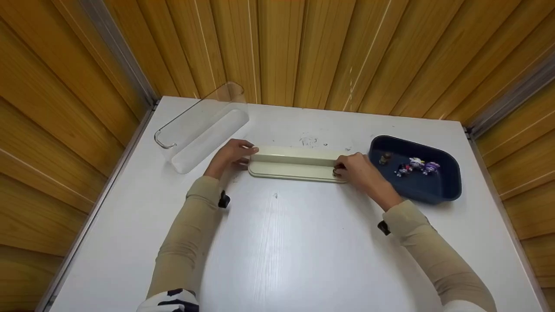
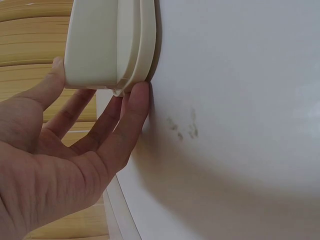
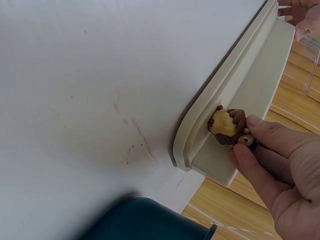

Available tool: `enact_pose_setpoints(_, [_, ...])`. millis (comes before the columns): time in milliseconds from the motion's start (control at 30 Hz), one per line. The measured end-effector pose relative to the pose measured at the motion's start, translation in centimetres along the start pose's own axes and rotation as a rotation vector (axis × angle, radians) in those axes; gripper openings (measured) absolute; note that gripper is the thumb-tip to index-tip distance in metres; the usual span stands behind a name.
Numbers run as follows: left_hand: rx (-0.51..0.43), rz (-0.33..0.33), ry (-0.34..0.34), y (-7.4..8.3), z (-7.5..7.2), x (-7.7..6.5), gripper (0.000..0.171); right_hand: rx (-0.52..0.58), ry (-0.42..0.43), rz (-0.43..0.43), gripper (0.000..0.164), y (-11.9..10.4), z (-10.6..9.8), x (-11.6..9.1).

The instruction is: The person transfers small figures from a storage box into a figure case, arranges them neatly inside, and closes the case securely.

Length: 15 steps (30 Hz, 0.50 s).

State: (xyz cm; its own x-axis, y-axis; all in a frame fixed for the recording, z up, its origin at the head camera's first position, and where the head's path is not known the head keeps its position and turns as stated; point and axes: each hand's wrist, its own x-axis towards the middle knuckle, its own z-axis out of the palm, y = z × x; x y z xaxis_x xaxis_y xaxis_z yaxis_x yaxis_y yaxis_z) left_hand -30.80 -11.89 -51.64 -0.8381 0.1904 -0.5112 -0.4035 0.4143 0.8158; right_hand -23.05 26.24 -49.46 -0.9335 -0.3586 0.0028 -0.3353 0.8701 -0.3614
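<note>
A long cream stepped stand (image 1: 295, 170) lies crosswise on the white table, with a raised ledge along its far side. My left hand (image 1: 230, 155) grips its left end; in the left wrist view the thumb is at the upper edge and fingertips touch the base's rim (image 2: 137, 65). At the other end, my right hand (image 1: 362, 173) pinches a small brown and yellow toy figurine (image 3: 225, 124) between thumb and fingers. The figurine is at the lower step, close against the ledge, its head partly covered by the fingertips.
Right of the stand is a dark blue basin (image 1: 448, 173) with several small toy figurines (image 1: 417, 163) inside. A clear plastic cover (image 1: 210, 141) lies at the back left. Wood-patterned panels (image 1: 282, 52) enclose the table's back and sides.
</note>
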Motion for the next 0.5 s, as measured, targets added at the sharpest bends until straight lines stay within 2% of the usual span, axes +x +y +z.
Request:
enact_pose_setpoints(167, [0.0, -0.001, -0.002, 0.13, -0.18, 0.13, 0.05, -0.023, 0.05, -0.025, 0.01, -0.07, 0.48, 0.01])
enact_pose_setpoints(333, [0.028, -0.015, 0.012, 0.07, -0.08, 0.19, 0.05, 0.005, 0.099, -0.02, 0.015, -0.02, 1.02, -0.19])
enact_pose_setpoints(500, [0.052, -0.01, 0.015, 0.09, 0.01, 0.16, 0.051, 0.017, 0.105, -0.009, 0.017, -0.03, 0.87, -0.26])
